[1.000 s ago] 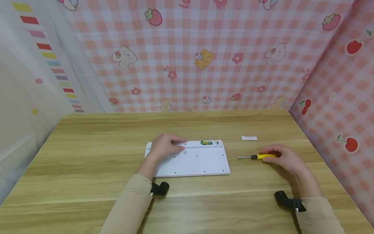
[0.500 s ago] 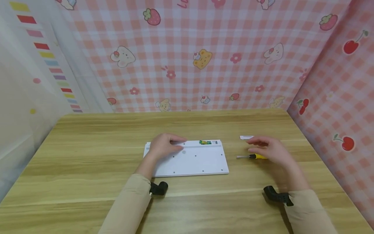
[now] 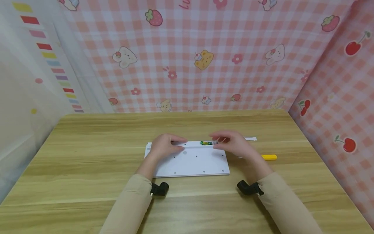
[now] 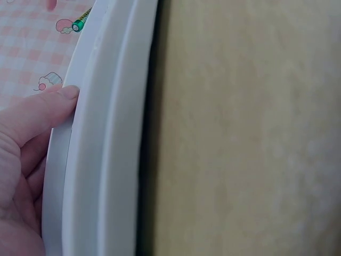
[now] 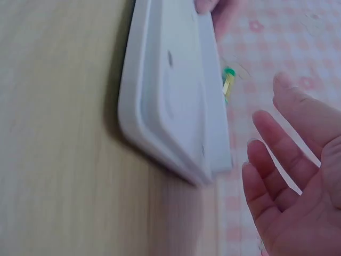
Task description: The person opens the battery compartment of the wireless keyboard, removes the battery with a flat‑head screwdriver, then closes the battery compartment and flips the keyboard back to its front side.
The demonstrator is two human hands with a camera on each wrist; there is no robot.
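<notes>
A white keyboard lies underside up on the table, small screw holes dotting its back. My left hand holds its far edge, thumb on the back face and fingers behind the rim, as the left wrist view shows. In an open slot along that far edge sits a green and yellow battery; whether there is more than one cannot be told. Close beside the battery hovers my right hand, fingers spread apart and holding nothing. The right wrist view shows a gap between this hand and the keyboard.
A small white cover strip lies beyond the right wrist. The yellow handle of a screwdriver shows to the right of that forearm, which hides most of its shaft. A pink checked cloth hangs behind the wooden table.
My right hand let go of the screwdriver, lifted off it and moved left to the battery slot. The left hand and the keyboard stayed in place.
</notes>
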